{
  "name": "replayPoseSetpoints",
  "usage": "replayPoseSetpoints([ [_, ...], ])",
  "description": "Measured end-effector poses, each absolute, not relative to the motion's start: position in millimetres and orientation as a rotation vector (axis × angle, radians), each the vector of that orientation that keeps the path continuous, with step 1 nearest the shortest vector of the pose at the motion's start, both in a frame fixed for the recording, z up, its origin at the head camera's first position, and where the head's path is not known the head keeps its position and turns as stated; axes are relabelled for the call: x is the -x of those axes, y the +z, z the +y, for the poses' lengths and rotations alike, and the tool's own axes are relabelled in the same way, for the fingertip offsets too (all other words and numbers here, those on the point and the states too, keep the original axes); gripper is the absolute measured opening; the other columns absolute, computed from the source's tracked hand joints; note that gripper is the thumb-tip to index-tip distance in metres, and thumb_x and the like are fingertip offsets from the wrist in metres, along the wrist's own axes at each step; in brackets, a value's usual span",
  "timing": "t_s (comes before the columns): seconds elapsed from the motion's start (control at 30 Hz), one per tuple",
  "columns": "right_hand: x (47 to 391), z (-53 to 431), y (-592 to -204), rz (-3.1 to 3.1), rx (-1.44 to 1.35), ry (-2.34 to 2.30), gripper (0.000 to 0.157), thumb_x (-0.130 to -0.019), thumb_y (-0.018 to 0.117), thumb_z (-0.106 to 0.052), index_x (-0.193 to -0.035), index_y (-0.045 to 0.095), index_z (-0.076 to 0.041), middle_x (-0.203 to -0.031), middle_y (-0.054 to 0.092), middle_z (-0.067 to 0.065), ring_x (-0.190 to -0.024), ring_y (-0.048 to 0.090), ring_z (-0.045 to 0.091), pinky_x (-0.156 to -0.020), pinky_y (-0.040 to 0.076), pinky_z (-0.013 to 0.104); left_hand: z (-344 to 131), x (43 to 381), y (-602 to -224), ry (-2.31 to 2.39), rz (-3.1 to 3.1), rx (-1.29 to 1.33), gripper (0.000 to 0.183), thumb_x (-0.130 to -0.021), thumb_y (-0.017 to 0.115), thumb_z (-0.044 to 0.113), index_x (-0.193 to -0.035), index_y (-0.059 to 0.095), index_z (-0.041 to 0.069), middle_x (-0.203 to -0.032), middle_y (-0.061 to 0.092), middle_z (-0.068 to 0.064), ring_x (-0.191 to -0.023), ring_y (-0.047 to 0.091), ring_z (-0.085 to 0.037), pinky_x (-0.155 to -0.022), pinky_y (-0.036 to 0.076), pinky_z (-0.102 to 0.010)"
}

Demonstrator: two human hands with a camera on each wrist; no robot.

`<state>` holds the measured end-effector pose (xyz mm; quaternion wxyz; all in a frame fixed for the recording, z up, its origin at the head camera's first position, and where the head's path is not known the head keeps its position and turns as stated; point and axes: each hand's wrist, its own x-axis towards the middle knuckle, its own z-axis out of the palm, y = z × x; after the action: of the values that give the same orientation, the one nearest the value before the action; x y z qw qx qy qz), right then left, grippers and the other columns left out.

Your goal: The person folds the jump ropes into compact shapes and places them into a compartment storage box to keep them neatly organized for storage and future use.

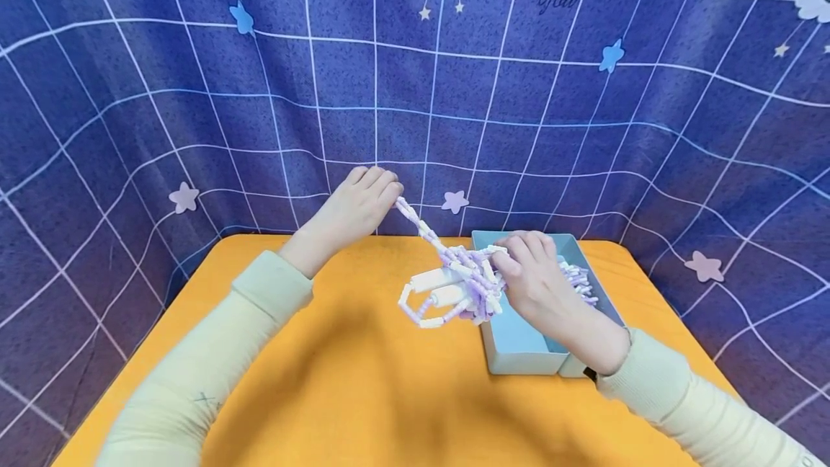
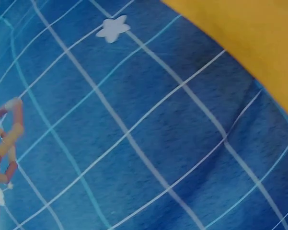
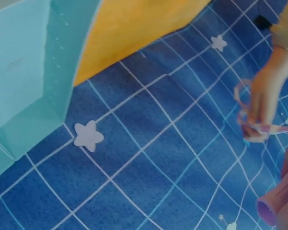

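A bundled jump rope (image 1: pixel 480 283) of white and lilac bead segments hangs in the air between my hands, with two pale handles (image 1: pixel 436 279) pointing left out of the bundle. My left hand (image 1: pixel 363 204) pinches a doubled strand that runs up and left from the bundle. With curled fingers, my right hand (image 1: pixel 534 272) grips the bundle at its right side. In the left wrist view, some bead segments (image 2: pixel 10 141) show at the left edge. The right wrist view shows the open end of a purple tube (image 3: pixel 268 211) near my right hand.
A light blue box (image 1: pixel 519 359) stands on the orange table (image 1: pixel 311 380) beneath my right hand. More lilac and white beaded rope (image 1: pixel 577 283) lies inside it. A blue curtain (image 1: pixel 402 121) with a grid and stars closes off the back and sides.
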<state>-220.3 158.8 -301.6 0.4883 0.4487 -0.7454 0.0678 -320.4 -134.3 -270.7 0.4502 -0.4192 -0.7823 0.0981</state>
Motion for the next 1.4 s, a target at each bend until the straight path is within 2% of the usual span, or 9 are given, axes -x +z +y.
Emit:
replayPoseSetpoints([
  [0.17, 220, 159, -299, -1.787, -1.082, 0.197, 0.020, -0.085, 0.029, 0.009, -0.098, 0.037, -0.004, -0.091, 0.052, 0.014, -0.085, 0.047, 0.033, -0.075, 0.034, 0.048, -135, 324, -288, 0.238, -1.970, 1.031, 0.026, -0.099, 0.037, 0.022, -0.107, 0.053, 0.003, -0.106, 0.055, -0.010, -0.098, 0.050, -0.027, -0.080, 0.039, -0.038],
  [0.33, 222, 161, -299, -1.749, -1.059, 0.248, 0.010, -0.094, 0.031, 0.003, -0.101, 0.036, -0.002, -0.090, 0.052, 0.016, -0.083, 0.049, 0.035, -0.074, 0.035, 0.050, -131, 324, -300, 0.275, -1.983, 1.030, 0.031, -0.100, 0.031, 0.024, -0.109, 0.052, 0.003, -0.107, 0.054, -0.010, -0.098, 0.049, -0.026, -0.080, 0.038, -0.036],
  [0.7, 223, 165, -295, -1.758, -0.990, 0.337, 0.008, -0.099, 0.035, -0.007, -0.104, 0.034, -0.001, -0.087, 0.048, 0.014, -0.074, 0.043, 0.031, -0.063, 0.030, 0.044, -130, 328, -327, 0.304, -2.029, 1.015, 0.021, -0.094, 0.038, 0.012, -0.106, 0.054, 0.005, -0.103, 0.054, -0.008, -0.092, 0.048, -0.026, -0.078, 0.038, -0.035],
  [0.87, 221, 164, -292, -1.829, -0.930, 0.340, 0.014, -0.100, 0.029, -0.011, -0.108, 0.033, -0.001, -0.087, 0.045, 0.014, -0.078, 0.043, 0.033, -0.065, 0.029, 0.044, -124, 327, -339, 0.285, -2.029, 1.025, 0.020, -0.095, 0.044, 0.019, -0.105, 0.053, 0.005, -0.100, 0.053, -0.008, -0.091, 0.049, -0.025, -0.077, 0.039, -0.035],
  [0.97, 222, 163, -291, -1.882, -0.904, 0.349, 0.015, -0.096, 0.035, -0.004, -0.111, 0.033, -0.002, -0.088, 0.046, 0.014, -0.081, 0.044, 0.033, -0.067, 0.030, 0.045, -120, 324, -348, 0.271, -2.023, 1.022, 0.024, -0.095, 0.045, 0.025, -0.104, 0.053, 0.005, -0.097, 0.053, -0.008, -0.087, 0.048, -0.025, -0.075, 0.038, -0.035],
  [1.17, 228, 156, -291, -1.920, -0.833, 0.338, 0.041, -0.079, 0.053, 0.012, -0.114, 0.034, -0.001, -0.082, 0.044, 0.015, -0.075, 0.040, 0.033, -0.064, 0.029, 0.044, -110, 312, -365, 0.268, -2.042, 1.028, 0.025, -0.095, 0.045, 0.030, -0.097, 0.054, 0.007, -0.090, 0.054, -0.007, -0.083, 0.048, -0.025, -0.071, 0.037, -0.034],
  [1.27, 233, 151, -292, -1.928, -0.782, 0.311, 0.037, -0.082, 0.052, 0.010, -0.113, 0.035, -0.001, -0.080, 0.043, 0.015, -0.073, 0.040, 0.034, -0.062, 0.029, 0.044, -102, 303, -376, 0.280, -2.074, 1.023, 0.023, -0.094, 0.049, 0.031, -0.095, 0.055, 0.009, -0.088, 0.054, -0.005, -0.083, 0.049, -0.024, -0.071, 0.038, -0.033],
  [1.4, 240, 145, -294, -1.949, -0.731, 0.281, 0.028, -0.086, 0.042, 0.008, -0.112, 0.035, -0.002, -0.077, 0.041, 0.014, -0.071, 0.040, 0.035, -0.063, 0.030, 0.046, -89, 286, -385, 0.362, -2.143, 0.987, 0.023, -0.093, 0.053, 0.032, -0.094, 0.057, 0.010, -0.086, 0.053, -0.004, -0.084, 0.049, -0.021, -0.072, 0.036, -0.032],
])
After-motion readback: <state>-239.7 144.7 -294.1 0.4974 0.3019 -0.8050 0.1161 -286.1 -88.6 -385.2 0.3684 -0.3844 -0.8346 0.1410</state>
